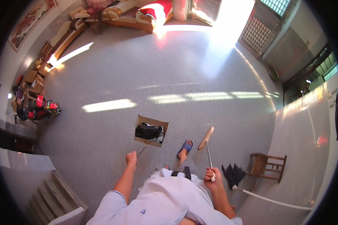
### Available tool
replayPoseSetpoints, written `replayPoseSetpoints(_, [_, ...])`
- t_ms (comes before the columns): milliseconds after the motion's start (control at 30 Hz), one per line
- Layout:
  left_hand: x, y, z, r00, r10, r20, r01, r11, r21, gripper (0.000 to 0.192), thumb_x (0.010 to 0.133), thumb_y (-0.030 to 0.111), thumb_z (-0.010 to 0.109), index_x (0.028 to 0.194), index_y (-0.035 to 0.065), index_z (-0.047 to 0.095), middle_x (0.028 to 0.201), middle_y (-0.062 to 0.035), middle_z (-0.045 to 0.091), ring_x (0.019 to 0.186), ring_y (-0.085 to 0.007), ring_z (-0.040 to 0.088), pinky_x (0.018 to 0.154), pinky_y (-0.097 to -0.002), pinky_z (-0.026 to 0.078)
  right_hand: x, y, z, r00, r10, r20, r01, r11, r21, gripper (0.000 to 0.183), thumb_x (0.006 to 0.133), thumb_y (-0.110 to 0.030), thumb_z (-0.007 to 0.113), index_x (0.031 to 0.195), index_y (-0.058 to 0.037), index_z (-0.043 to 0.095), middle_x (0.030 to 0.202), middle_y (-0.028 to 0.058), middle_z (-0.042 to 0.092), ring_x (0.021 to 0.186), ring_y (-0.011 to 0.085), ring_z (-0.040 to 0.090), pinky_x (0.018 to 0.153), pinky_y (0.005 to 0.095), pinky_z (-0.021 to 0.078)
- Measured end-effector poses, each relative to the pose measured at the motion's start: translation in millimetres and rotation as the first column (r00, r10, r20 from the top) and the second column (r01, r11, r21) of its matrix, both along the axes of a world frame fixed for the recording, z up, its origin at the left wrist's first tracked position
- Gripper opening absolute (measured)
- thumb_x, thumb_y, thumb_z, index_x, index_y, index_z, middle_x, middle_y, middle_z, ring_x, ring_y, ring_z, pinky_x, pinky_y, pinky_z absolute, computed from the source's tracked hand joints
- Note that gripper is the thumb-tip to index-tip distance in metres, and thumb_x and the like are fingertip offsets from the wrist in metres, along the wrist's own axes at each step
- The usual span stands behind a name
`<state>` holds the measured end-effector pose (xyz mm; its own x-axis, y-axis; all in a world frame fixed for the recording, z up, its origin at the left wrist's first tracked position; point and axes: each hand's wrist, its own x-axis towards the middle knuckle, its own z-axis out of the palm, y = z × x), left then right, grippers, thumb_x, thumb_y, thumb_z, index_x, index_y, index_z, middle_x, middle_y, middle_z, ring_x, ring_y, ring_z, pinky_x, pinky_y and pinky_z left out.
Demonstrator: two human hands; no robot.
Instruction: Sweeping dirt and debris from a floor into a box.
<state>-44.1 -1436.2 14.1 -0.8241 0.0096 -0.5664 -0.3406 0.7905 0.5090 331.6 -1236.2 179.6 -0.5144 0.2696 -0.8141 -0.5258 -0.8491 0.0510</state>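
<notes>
My left hand (131, 158) is a fist around what looks like a thin dark cord or wire (141, 152), too small to tell which. It runs towards an open cardboard box (165, 128) on the floor before me. Crumpled black plastic (149, 131) fills much of the box. In my right hand (213, 177) is the grey pole (209, 154) of a long-handled floor tool. The tool's flat, tan head (206, 137) is at the pole's far end, right of the box; its underside is hidden. My sandalled foot (185, 148) stands between box and tool.
A wooden chair (257, 166) and a black-bristled broom (233, 174) are at my right. Steps (52, 194) lie at lower left. A red machine (40, 108) and cardboard boxes (32, 76) line the left wall. Sofas (129, 17) and a bright doorway (231, 19) are at the far side.
</notes>
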Motion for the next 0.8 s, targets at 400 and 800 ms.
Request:
replayPoseSetpoints(400, [11.9, 142.9, 6.0, 0.952, 0.291, -0.09, -0.261, 0.932, 0.251, 0.027, 0.069, 0.02, 0.047, 0.063, -0.0056, 0.053, 0.051, -0.0106, 0.048, 0.052, -0.016, 0.046, 0.051, -0.0348, 0.038, -36.2, 203.5, 6.6, 0.981, 0.178, 0.081, -0.175, 0.983, -0.053, 0.008, 0.076, -0.011, 0.044, 0.077, -0.0038, 0.044, 0.05, -0.0069, 0.043, 0.038, 0.0026, 0.041, 0.034, 0.0175, 0.0286])
replayPoseSetpoints(800, [-17.3, 262.9, -13.5, 0.841, 0.477, 0.257, -0.51, 0.856, 0.081, 0.032, 0.067, 0.028, 0.051, 0.088, 0.0049, 0.053, 0.08, -0.0098, 0.051, 0.066, -0.0255, 0.05, 0.047, -0.0499, 0.038, -59.7, 314.0, -2.9, 0.995, 0.095, -0.022, -0.096, 0.994, -0.055, 0.006, 0.078, -0.011, 0.045, 0.081, -0.0059, 0.043, 0.051, -0.0052, 0.038, 0.04, 0.0053, 0.04, 0.037, 0.0216, 0.0292])
